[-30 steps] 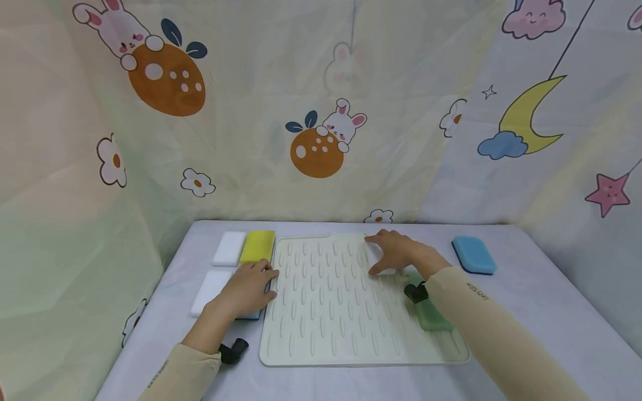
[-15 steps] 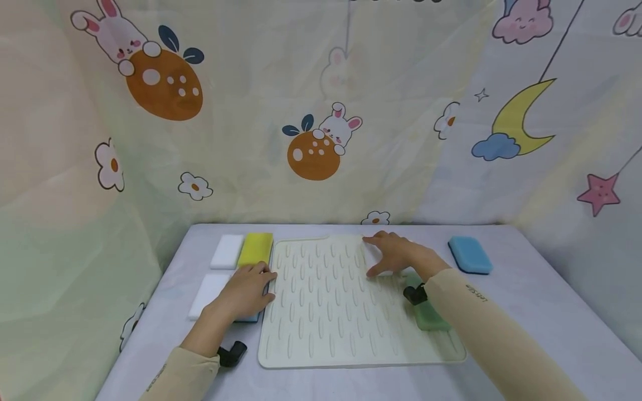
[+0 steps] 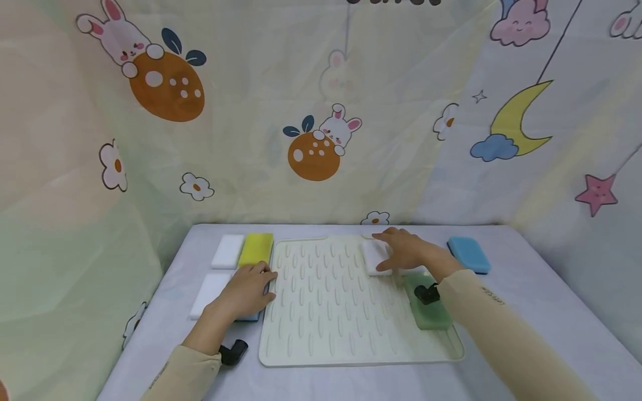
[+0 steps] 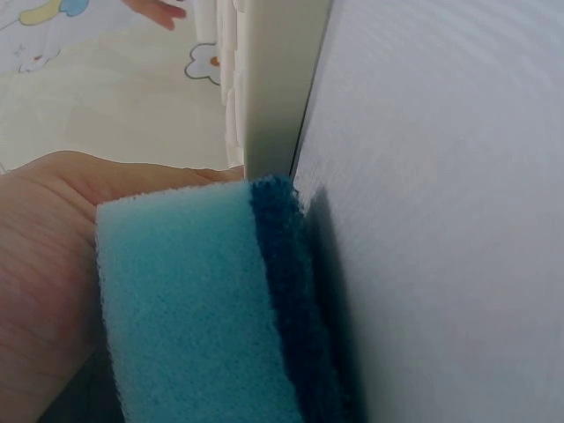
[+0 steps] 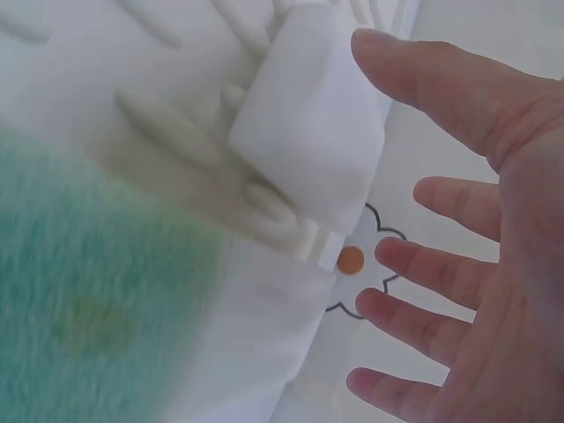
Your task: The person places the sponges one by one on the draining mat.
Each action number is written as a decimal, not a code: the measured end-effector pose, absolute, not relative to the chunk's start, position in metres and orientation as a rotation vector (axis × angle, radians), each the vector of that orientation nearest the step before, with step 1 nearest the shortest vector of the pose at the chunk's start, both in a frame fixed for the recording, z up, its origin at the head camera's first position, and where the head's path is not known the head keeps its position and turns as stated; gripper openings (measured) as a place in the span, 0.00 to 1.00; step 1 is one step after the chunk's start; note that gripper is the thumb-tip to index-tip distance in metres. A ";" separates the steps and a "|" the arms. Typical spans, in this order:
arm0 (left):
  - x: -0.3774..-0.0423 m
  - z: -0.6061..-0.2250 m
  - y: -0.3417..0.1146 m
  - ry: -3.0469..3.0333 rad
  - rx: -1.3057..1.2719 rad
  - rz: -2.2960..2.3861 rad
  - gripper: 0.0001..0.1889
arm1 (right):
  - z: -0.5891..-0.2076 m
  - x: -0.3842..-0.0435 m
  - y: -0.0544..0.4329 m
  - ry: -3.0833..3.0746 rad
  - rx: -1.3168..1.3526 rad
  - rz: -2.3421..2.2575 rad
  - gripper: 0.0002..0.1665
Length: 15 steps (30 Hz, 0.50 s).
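A pale ribbed mat (image 3: 321, 312) lies on the table. My left hand (image 3: 246, 289) rests at its left edge with relaxed fingers, over a sponge mostly hidden in the head view. The left wrist view shows that sponge as a light blue sponge (image 4: 194, 300) with a dark scouring side, in front of the hand. My right hand (image 3: 406, 248), fingers spread, is over the mat's far right corner beside a white sponge (image 3: 373, 257). The right wrist view shows the open fingers apart from the white sponge (image 5: 308, 123). A green sponge (image 3: 428, 312) lies below the right wrist.
Left of the mat are a white block (image 3: 228, 252), a yellow sponge (image 3: 256, 249) and another white block (image 3: 210, 289). A blue sponge (image 3: 468, 253) lies at the back right. Beside the green sponge, another white piece (image 5: 256, 335) shows. A patterned curtain (image 3: 241, 139) hangs behind.
My right hand has drawn back to the right, letting go of the white sponge, which now shows more fully on the mat. The left hand has stayed in place.
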<state>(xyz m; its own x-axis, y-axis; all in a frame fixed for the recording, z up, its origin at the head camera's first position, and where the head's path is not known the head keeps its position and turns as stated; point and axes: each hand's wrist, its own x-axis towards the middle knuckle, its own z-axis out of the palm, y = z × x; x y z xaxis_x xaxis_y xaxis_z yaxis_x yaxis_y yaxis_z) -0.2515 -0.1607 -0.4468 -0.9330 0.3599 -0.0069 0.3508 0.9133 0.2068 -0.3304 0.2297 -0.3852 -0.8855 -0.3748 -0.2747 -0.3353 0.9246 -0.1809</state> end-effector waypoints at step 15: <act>-0.251 -0.445 -0.159 3.034 0.567 0.318 0.27 | -0.381 -0.329 0.274 2.814 -0.542 -0.232 0.53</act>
